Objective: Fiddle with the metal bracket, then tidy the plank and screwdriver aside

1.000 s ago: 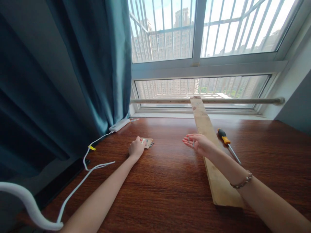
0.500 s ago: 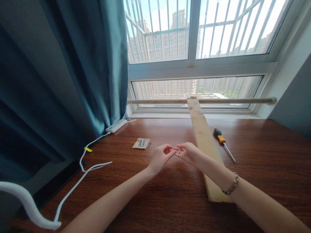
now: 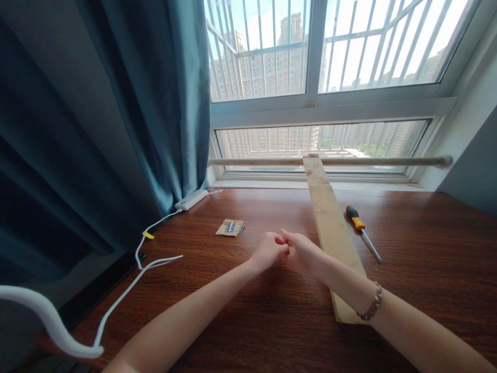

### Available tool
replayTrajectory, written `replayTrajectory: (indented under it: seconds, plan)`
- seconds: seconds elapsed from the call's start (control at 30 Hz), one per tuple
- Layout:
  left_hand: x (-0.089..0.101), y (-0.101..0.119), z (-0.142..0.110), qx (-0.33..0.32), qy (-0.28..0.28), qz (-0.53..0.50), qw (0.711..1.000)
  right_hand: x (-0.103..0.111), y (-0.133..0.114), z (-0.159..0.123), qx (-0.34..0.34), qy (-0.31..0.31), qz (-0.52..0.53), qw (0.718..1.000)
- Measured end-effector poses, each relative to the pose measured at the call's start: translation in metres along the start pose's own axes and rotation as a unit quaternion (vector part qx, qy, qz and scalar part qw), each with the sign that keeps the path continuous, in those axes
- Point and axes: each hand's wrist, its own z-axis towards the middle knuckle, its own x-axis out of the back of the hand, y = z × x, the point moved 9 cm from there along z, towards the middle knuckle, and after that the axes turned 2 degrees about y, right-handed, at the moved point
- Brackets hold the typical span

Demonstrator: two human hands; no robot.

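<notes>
Above the brown wooden table (image 3: 248, 316), both hands meet in the middle of the view. My left hand (image 3: 268, 250) is closed, its fingertips pressed into my right hand (image 3: 305, 250). The right one has curled fingers around small silvery screws, which the fingers now hide. Whether the left fingertips also pinch one I cannot tell. Under and beside my right forearm lies a long pale wooden board (image 3: 334, 223). A small piece of cardboard (image 3: 222, 228) with dark metal parts (image 3: 230, 226) on it lies beyond my left hand.
Right of the board lies a screwdriver (image 3: 357, 224) with a black and yellow handle. A white device (image 3: 191, 200) with a white cable (image 3: 140, 254) sits by the blue curtain (image 3: 171, 103). The board's far end reaches a rail (image 3: 380, 161) at the window.
My hands have closed in on each other, and the silvery screws that showed at the right fingers are now hidden. The whole view has shifted slightly, moving the scene to the right.
</notes>
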Motion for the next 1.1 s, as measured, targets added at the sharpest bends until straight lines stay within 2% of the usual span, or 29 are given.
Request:
replayTrajectory:
  seconds: [0.1,0.17,0.27,0.4,0.47,0.53,0.73,0.93,1.1]
  plan:
    - [-0.004,-0.003,-0.003,0.0,-0.048,0.046,0.998,-0.007,0.008,-0.003,-0.039,-0.011,0.023,0.999]
    - [0.0,-0.006,-0.004,0.003,-0.056,0.075,0.996,-0.009,0.008,-0.005,-0.043,-0.005,0.03,0.999]
    - [0.017,-0.005,-0.001,-0.03,-0.015,0.184,0.982,-0.003,0.003,-0.009,-0.05,0.051,0.032,0.997]
    - [0.054,-0.005,0.009,-0.063,0.086,0.368,0.924,0.014,-0.005,-0.017,-0.066,0.161,0.006,0.985]
    - [0.073,-0.013,0.017,-0.048,0.12,0.428,0.895,0.015,-0.009,-0.018,-0.063,0.17,0.002,0.983]
    - [0.087,-0.023,0.025,-0.031,0.131,0.465,0.875,0.015,-0.011,-0.018,-0.06,0.164,0.005,0.985]
    - [0.106,-0.04,0.037,-0.024,0.149,0.507,0.849,0.011,-0.016,-0.017,-0.044,0.145,0.022,0.988]
    - [0.116,-0.044,0.038,0.004,0.175,0.487,0.856,0.007,-0.02,-0.019,-0.038,0.135,0.034,0.99]
    - [0.114,-0.04,0.035,0.005,0.178,0.498,0.849,0.005,-0.02,-0.021,-0.039,0.133,0.024,0.99]
